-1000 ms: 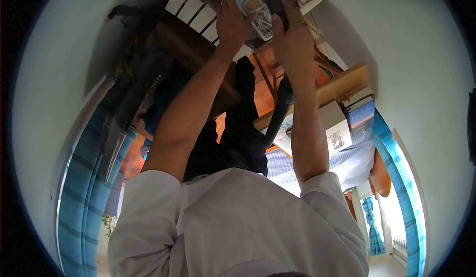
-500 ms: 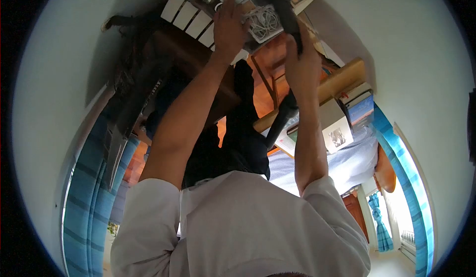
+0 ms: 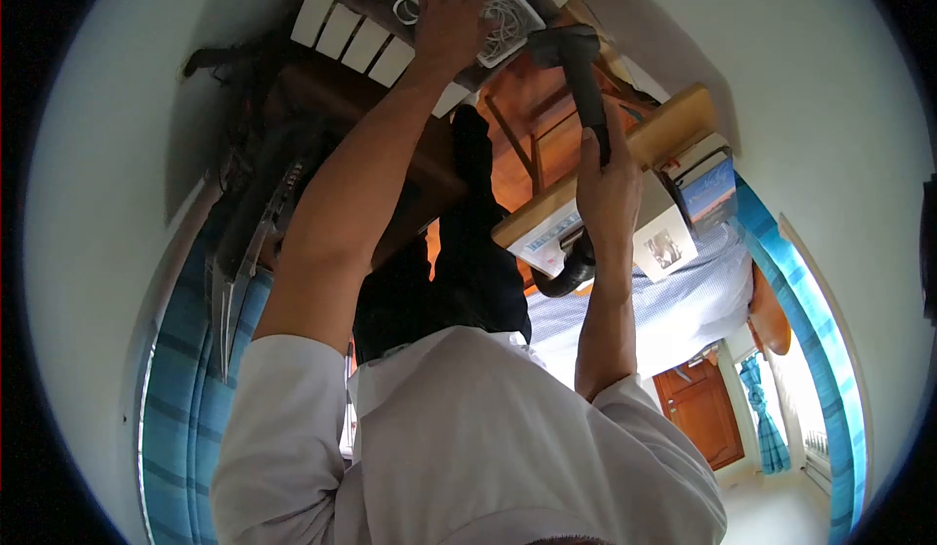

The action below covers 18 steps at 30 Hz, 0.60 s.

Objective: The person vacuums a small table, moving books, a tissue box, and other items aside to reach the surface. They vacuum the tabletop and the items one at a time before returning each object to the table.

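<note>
My left hand (image 3: 453, 26) has its fingers spread over the near part of a tray (image 3: 532, 20) that holds a tangle of white cables (image 3: 506, 24). Whether its fingertips touch anything in there cannot be made out. Wrapped round the handle of a dark vacuum-like tool (image 3: 583, 84) is my right hand (image 3: 609, 179). The tool's wide head points up and away, to the right of the tray. A black ribbed hose (image 3: 569, 274) curves below my right wrist.
White slats (image 3: 363, 45) lie left of the tray. A wooden shelf (image 3: 547, 215) with books (image 3: 708, 189) stands on the right, beside a bed (image 3: 683, 301). Blue curtains (image 3: 185, 418) hang at both sides. A dark piece of furniture (image 3: 322, 106) is on the left.
The tool and my right hand have come back toward me, away from the tray. My left hand has moved up over the tray, its fingers now spread. The view has shifted slightly.
</note>
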Each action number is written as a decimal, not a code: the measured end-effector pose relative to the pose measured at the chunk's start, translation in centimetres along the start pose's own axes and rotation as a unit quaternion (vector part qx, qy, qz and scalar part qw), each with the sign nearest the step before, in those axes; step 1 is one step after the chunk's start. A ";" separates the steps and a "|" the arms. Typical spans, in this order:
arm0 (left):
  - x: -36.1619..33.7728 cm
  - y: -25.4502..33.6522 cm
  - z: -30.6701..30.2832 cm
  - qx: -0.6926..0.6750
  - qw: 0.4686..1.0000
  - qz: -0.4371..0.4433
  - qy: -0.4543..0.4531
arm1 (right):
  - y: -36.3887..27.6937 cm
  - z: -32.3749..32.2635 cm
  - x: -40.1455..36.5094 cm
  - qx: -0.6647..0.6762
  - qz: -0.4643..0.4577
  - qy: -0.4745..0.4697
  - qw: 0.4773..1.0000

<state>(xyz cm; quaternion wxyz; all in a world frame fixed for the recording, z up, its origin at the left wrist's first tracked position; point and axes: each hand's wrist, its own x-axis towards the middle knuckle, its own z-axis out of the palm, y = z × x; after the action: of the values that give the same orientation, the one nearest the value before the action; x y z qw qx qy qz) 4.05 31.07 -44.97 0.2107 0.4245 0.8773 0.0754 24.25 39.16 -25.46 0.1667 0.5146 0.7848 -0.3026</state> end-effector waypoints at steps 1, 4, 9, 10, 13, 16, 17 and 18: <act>-0.2 0.2 -0.3 0.001 1.000 0.000 -0.011 | 0.1 -0.1 0.0 0.009 -0.010 0.024 1.000; -0.6 0.7 -1.6 0.012 0.998 -0.006 -0.056 | -0.9 0.2 1.4 0.050 -0.041 0.048 0.997; 0.3 -0.2 -2.0 0.023 0.994 0.018 -0.108 | -0.3 2.2 1.2 0.050 -0.047 0.028 0.997; 0.4 -0.7 -1.3 0.036 0.994 0.030 -0.101 | 0.1 1.9 0.1 0.050 -0.046 0.028 0.997; 0.6 -2.2 -0.3 0.013 0.995 0.046 -0.082 | 1.1 0.7 -2.2 0.025 -0.007 -0.039 0.999; -0.3 -2.3 -3.0 -0.068 0.992 0.063 -0.084 | 1.1 0.5 -2.7 0.046 -0.035 0.018 0.998; -0.7 -2.1 -4.1 -0.121 0.985 0.076 -0.095 | 0.7 0.0 -2.5 0.056 -0.017 0.027 0.998; -1.1 -2.2 -3.7 -0.119 0.985 0.077 -0.099 | 0.5 -0.3 -2.3 0.065 0.002 0.036 0.997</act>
<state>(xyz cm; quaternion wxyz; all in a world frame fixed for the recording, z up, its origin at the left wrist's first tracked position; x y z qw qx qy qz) 1.52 28.99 -42.01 0.3386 0.4685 0.8016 0.1528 25.71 37.87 -24.10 0.1054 0.5367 0.7678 -0.3336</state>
